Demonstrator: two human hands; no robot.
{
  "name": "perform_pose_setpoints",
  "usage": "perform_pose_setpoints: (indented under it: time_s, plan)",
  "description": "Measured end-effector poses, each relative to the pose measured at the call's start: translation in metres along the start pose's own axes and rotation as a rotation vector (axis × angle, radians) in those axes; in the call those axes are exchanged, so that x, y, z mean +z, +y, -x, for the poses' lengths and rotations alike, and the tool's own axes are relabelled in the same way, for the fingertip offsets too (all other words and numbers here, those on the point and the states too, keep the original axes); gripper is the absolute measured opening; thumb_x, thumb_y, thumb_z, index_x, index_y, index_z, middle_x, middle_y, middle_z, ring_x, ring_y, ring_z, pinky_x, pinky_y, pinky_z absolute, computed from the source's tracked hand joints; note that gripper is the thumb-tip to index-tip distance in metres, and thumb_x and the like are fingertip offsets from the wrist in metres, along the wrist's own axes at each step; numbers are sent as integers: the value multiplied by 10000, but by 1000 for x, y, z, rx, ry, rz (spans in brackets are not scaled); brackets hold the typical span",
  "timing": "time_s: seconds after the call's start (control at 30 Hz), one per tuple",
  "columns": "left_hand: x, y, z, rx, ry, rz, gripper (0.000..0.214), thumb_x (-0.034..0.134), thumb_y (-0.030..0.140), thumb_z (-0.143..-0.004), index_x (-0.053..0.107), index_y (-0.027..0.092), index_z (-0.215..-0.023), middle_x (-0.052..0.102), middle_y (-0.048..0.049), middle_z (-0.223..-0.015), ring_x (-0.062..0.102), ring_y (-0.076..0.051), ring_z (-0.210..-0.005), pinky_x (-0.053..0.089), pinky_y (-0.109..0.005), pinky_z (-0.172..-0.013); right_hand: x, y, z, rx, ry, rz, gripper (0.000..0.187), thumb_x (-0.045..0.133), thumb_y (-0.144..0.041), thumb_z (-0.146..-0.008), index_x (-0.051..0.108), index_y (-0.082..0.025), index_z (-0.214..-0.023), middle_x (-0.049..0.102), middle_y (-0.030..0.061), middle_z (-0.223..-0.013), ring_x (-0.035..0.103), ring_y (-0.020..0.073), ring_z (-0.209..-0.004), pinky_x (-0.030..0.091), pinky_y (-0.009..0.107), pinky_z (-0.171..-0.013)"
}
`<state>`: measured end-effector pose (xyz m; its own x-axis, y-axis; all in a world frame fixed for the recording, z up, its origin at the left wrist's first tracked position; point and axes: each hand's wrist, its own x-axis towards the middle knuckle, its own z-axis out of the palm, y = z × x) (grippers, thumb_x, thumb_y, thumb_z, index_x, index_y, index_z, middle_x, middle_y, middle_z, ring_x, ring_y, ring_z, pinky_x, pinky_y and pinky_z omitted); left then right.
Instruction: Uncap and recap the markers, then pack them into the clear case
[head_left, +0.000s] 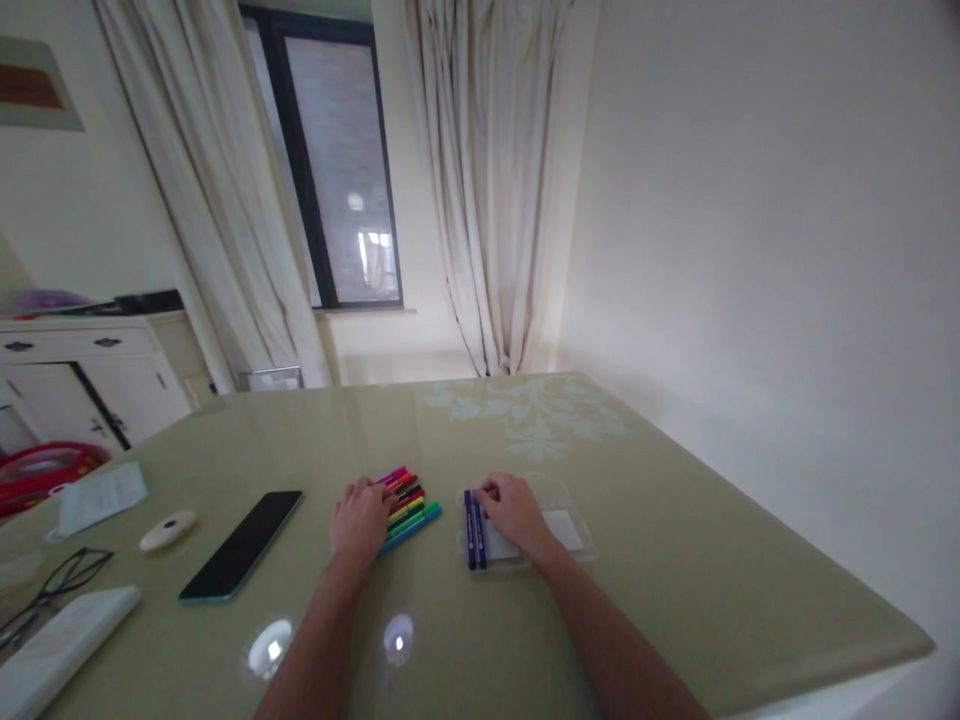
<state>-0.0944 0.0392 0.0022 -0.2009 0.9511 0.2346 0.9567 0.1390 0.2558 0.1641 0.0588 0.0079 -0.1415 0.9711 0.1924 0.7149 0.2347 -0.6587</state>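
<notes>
Several felt-tip pens (414, 513) in pink, orange, black, red, yellow, green and blue lie side by side on the table. My left hand (361, 518) curls over their left ends, its fingertips closed on one of the middle pens; the palm hides part of the row. To the right, a clear plastic case (585, 550) lies open and flat. Two dark blue felt-tip pens (470, 530) sit parallel along its left side. My right hand (514, 508) reaches over the case, thumb and fingers pinched at the upper end of the right-hand blue pen.
Left of my hands lie a phone (241, 548), a white oval object (168, 531), eyeglasses (64, 580), a long white object (71, 640) and a pale mask-like sheet (101, 498). A wall (787, 300) borders the table's right side.
</notes>
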Motion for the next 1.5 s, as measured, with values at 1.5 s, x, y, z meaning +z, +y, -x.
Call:
perform_pose_setpoints:
  time_s: [1.5]
  plan:
    - [-2,56,17,242,-346,813,252,662,377,-773,743,166,-885,743,-64,-835,690,-224,-778,518,-326,-701,2,-8,-3,18,56,-623,199,605,-329,-846,704,-163,-893,727,41,-739,628,140,-565,425,205,-451]
